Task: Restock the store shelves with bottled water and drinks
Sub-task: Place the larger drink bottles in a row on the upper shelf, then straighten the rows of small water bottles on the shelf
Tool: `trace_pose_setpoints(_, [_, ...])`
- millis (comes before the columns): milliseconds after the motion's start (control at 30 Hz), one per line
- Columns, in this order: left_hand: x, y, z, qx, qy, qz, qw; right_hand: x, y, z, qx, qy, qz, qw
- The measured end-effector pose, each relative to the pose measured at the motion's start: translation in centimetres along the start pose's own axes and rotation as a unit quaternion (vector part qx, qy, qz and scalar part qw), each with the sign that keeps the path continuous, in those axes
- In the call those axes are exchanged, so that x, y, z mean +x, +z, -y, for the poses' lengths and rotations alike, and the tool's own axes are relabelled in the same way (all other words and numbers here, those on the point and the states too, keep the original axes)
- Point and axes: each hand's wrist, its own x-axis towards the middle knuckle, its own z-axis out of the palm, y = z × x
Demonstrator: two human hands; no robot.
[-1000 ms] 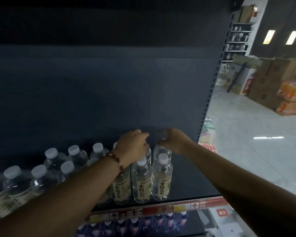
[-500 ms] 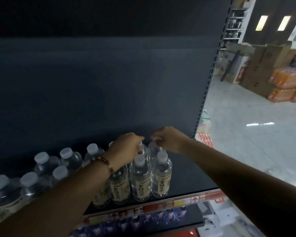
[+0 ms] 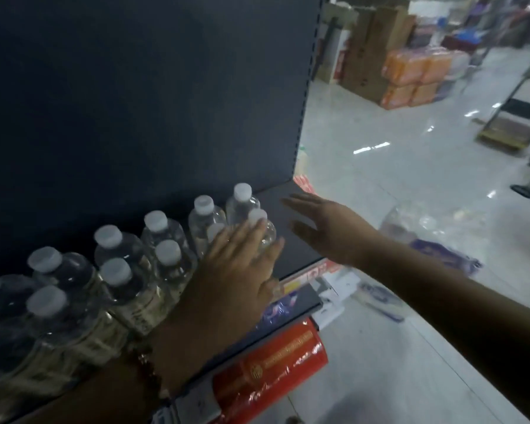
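Currently both hands are empty, fingers spread flat. Left hand [image 3: 239,264] hovers over the right end of the water bottles [image 3: 129,270], fingertips touching the white cap of the front end bottle [image 3: 262,229]. Right hand [image 3: 322,223] is open over the bare right part of the dark shelf [image 3: 291,209]. Bottles stand upright in rows, filling the shelf's left side.

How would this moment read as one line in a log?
left hand: open, over front bottles | right hand: open, empty, above bare shelf | stage: between bottles
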Motion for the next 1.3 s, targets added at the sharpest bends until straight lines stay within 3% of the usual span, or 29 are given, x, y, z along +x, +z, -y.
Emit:
trace_pose_setpoints(100, [-2.9, 3.5, -2.4, -0.059, 0.054, 0.01, 0.997, -7.2, 2.2, -0.3, -0.057, 0.067, 0.017, 0.996])
trace_pose_setpoints(167, [-5.0, 6.0, -3.7, -0.07, 0.047, 0.053, 0.995, -10.3, 4.6, -0.4, -0.077, 0.087, 0.044, 0.992])
trace_pose_setpoints(333, [-8.0, 11.4, -4.7, -0.012, -0.092, 0.199, 0.976, -13.4, 10.4, -2.1, -0.042, 0.115, 0.123, 0.985])
trace_pose_setpoints(467, [-7.8, 14.5, -5.9, -0.002, -0.195, 0.217, 0.956, -14.3, 12.6, -4.9, 0.014, 0.124, 0.138, 0.983])
trace_pose_setpoints(800, [-5.3, 24.8, -8.5, 0.02, -0.31, 0.14, 0.94, -12.4, 20.2, -13.3, 0.028, 0.047, 0.142, 0.988])
trace_pose_setpoints(967, [-5.9, 33.7, -6.2, 0.059, -0.258, 0.074, 0.961, -9.2, 28.4, -15.8, 0.01, -0.035, 0.108, 0.994])
trace_pose_setpoints(1133, [-4.9, 41.1, -2.8, 0.126, -0.189, -0.037, 0.973, -7.5, 37.1, -19.2, 0.012, -0.061, 0.018, 0.998])
trace_pose_setpoints(1300, [-2.9, 43.2, -1.0, 0.149, -0.207, -0.048, 0.966, -6.5, 40.7, -21.9, 0.051, -0.082, -0.06, 0.994])
